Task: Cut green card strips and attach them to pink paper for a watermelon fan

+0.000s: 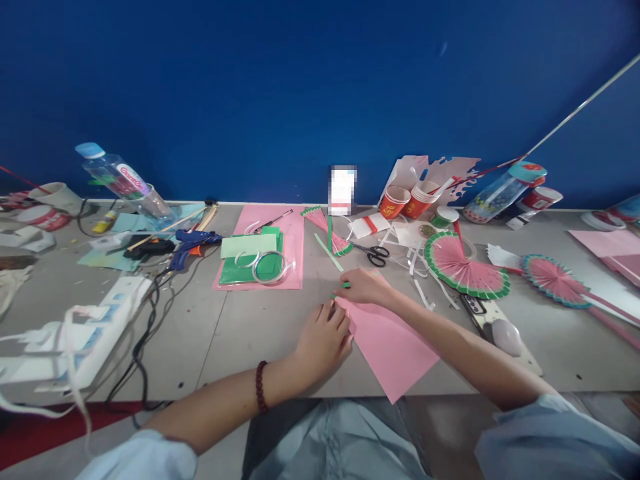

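A sheet of pink paper point(393, 343) lies slantwise on the table in front of me. Along its left edge, my left hand point(324, 337) presses down with bent fingers, close to its far corner. Over that far corner is my right hand point(367, 288), its fingers pinching a narrow green paper strip point(346, 285). Only short bits of the strip show; the fingers hide the rest. Beyond the hands lie another light green strip point(329, 252) and black-handled scissors point(374, 253).
Left stand a power strip point(103, 333), a blue glue gun point(193, 248) and a bottle point(125, 180). Green paper and a tape roll point(269, 267) sit on pink sheets. Right are watermelon-patterned paper fans point(465, 270), red cups point(395, 202), a phone point(480, 313) and a mouse point(507, 337).
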The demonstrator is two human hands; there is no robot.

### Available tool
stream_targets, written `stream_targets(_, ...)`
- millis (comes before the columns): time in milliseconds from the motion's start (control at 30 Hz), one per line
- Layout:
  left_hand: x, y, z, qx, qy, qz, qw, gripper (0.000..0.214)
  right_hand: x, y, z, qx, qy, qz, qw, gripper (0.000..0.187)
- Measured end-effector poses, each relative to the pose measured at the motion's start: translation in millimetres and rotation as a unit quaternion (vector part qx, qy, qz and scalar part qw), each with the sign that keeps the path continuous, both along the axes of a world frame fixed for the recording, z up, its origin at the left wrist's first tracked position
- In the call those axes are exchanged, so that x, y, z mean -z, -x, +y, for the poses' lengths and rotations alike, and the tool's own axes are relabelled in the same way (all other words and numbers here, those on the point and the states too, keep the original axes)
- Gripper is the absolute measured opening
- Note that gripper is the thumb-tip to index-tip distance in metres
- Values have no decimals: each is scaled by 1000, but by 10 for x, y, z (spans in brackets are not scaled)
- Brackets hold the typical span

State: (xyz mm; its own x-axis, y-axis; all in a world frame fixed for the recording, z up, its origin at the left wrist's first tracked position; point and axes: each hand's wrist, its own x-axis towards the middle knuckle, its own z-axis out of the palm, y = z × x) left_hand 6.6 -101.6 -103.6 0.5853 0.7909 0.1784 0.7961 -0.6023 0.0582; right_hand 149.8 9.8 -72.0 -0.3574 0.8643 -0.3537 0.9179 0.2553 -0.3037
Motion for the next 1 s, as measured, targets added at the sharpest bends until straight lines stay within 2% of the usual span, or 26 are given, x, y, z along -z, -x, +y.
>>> stream_targets(200,-36,-5,-6,-1,10,5,1000,37,10,-19,49,-10,7,9,1000,34)
stream_targets(367,-52,-3,-5,0,5,3,1000,39,29,-44,48,-14,10,27,1000,29)
stream_targets(700,0,17,-1,-7,7,-32,999,37,151,-80,21,-16,-19,63,998,22)
stream_targets(1000,-1,24,6,-8,18,-33,999,40,76,-41,-28,-7,-13,33,999,20)
